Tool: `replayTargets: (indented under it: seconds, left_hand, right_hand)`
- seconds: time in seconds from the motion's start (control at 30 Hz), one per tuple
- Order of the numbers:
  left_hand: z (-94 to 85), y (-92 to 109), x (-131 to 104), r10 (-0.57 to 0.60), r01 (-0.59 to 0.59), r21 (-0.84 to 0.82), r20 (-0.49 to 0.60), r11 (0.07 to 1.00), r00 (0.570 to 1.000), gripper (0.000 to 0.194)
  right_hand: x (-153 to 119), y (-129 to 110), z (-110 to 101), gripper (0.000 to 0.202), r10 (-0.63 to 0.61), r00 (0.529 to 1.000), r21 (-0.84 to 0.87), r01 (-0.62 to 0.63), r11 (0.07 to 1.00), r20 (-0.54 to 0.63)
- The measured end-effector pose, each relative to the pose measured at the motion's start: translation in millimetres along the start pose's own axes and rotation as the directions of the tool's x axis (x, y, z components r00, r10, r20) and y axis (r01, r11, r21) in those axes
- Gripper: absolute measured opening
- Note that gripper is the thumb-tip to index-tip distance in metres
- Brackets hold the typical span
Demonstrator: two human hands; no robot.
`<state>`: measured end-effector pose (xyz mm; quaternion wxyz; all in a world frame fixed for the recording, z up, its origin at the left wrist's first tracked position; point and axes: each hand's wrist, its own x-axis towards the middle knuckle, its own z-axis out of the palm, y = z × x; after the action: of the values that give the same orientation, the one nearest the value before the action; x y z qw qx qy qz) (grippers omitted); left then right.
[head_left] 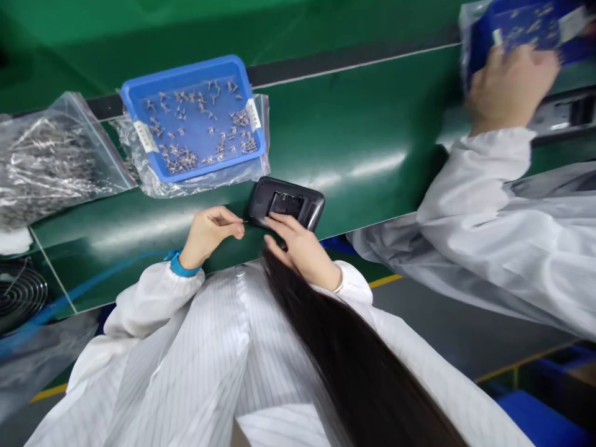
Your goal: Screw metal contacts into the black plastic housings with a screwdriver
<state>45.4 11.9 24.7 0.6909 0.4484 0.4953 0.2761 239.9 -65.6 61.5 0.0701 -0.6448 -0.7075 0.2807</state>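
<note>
A black handheld electronic device (314, 200) lies face down on the green bench, the recessed compartment in its back uncovered. My right hand (302, 248) rests on its lower edge, fingers stretched over the compartment and thumb apart below. Just left of the device, my left hand (212, 233) is closed in a pinch. A thin, tiny piece pokes out from its fingertips towards the device's left edge; its kind is too small to make out. Beyond my hands stands a blue tray (186, 176) with many small metal parts scattered inside.
Clear plastic bags lie under the tray, and a bag of metal parts (51, 155) sits at left. A fan grille (21, 292) is at the lower left. On the right, a co-worker's hand (510, 87) reaches to another blue tray (526, 25). Dark hair hangs below my right hand.
</note>
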Motion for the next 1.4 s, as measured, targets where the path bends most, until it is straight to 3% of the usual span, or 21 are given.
replayTargets:
  seconds: [0.1,0.2,0.27,0.33,0.4,0.43,0.5,0.57,0.67,0.93,1.17,1.27,1.4]
  left_hand:
    - [-0.3,0.1,-9.8,0.004,-0.004,0.012,-0.042,1.000,0.999,0.035]
    - [-1.6,3.2,-18.6,0.014,-0.012,0.062,-0.035,0.998,0.999,0.032]
    - [-1.8,3.2,-21.1,0.134,-0.129,0.162,-0.022,0.978,0.991,0.025]
    - [-2.3,0.2,-19.4,0.362,-0.340,0.351,0.003,0.873,0.932,0.014]
    - [-3.9,-5.1,-13.9,0.560,-0.496,0.554,0.063,0.669,0.826,0.007]
    - [-5.2,-8.0,-10.6,0.611,-0.525,0.631,0.100,0.571,0.785,0.006]
    - [-8.1,-13.1,-4.4,0.640,-0.525,0.719,0.146,0.455,0.754,0.005]
    - [-10.3,-16.2,-0.5,0.634,-0.517,0.740,0.160,0.430,0.756,0.006]
    - [-10.5,-16.2,1.4,0.628,-0.516,0.712,0.136,0.476,0.766,0.007]
    - [-7.6,-5.4,11.7,0.518,-0.462,0.688,0.146,0.559,0.843,0.006]
    - [-17.2,-7.5,21.1,0.508,-0.552,0.602,0.265,0.577,0.820,0.012]
    - [-18.9,-7.6,21.9,0.478,-0.538,0.588,0.273,0.604,0.835,0.013]
    - [-14.1,-5.1,23.7,0.327,-0.436,0.615,0.289,0.656,0.900,0.047]
  right_hand:
    - [-4.3,-23.3,10.1,0.056,-0.055,0.988,-0.118,0.072,0.990,0.142]
    - [-0.7,-27.4,11.9,0.054,-0.136,0.967,-0.191,0.178,0.965,0.215]
    - [1.4,-24.6,11.4,0.051,-0.243,0.941,-0.155,0.284,0.946,0.237]
    - [2.6,-22.2,11.5,0.048,-0.314,0.919,-0.110,0.347,0.932,0.238]
    - [3.4,-21.8,13.0,0.046,-0.342,0.911,-0.080,0.368,0.926,0.230]
    - [3.7,-22.2,14.0,0.046,-0.346,0.911,-0.070,0.369,0.927,0.225]
    - [4.2,-23.2,16.0,0.045,-0.343,0.915,-0.056,0.362,0.931,0.213]
    - [4.6,-23.7,17.3,0.045,-0.339,0.918,-0.044,0.355,0.934,0.206]
    - [4.7,-23.3,17.7,0.045,-0.343,0.917,-0.031,0.356,0.934,0.206]
    - [5.8,-24.6,20.0,0.047,-0.328,0.920,-0.042,0.344,0.938,0.214]
    - [5.6,-24.5,19.3,0.046,-0.314,0.920,-0.053,0.334,0.941,0.234]
    - [6.7,-25.8,21.4,0.047,-0.308,0.918,-0.054,0.331,0.942,0.249]
    - [9.5,-26.0,20.9,0.046,-0.307,0.908,-0.051,0.334,0.941,0.287]
